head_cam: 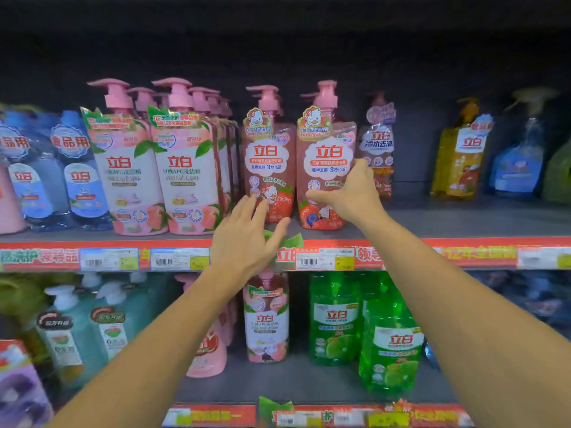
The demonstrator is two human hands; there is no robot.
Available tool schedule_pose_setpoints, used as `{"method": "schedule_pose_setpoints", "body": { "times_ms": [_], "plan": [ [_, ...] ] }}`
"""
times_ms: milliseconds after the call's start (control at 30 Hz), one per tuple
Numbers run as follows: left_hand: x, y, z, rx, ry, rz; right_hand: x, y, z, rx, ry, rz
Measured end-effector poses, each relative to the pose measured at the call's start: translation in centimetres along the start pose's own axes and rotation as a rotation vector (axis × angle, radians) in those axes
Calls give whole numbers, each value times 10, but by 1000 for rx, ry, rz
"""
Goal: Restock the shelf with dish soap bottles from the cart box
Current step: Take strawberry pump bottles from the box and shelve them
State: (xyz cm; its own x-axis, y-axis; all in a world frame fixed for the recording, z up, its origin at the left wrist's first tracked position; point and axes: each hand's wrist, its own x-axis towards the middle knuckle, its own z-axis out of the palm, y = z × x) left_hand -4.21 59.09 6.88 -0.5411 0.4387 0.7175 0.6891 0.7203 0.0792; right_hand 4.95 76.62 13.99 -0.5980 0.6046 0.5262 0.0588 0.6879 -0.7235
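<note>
Two pink-red strawberry dish soap bottles (pixel 268 156) with pink pump tops and glossy duck-printed labels stand upright side by side on the grey shelf (pixel 448 220). The right hand (pixel 349 193) grips the right bottle (pixel 324 156), fingers wrapped round its side. The left hand (pixel 247 236), fingers spread wide, touches the left bottle's base.

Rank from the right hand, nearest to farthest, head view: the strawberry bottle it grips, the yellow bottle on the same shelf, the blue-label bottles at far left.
From the right hand:
1. Strawberry bottle: in its grip, upper shelf, centre.
2. Yellow bottle: same shelf, to the right, standing apart.
3. Blue-label bottles: same shelf, far left, beyond the left hand.
</note>
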Motion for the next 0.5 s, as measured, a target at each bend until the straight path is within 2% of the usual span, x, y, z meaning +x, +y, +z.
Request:
{"method": "schedule_pose_setpoints", "body": {
  "times_ms": [233, 400, 500],
  "plan": [
    [-3, -3, 7, -26, 80, 32, 12, 5, 14, 10, 24, 65],
    [1, 1, 6, -58, 65, 60, 17, 10, 23, 55, 65, 106],
    [-1, 0, 5, -106, 31, 61, 18, 6, 28, -24, 59, 130]
  ]
}}
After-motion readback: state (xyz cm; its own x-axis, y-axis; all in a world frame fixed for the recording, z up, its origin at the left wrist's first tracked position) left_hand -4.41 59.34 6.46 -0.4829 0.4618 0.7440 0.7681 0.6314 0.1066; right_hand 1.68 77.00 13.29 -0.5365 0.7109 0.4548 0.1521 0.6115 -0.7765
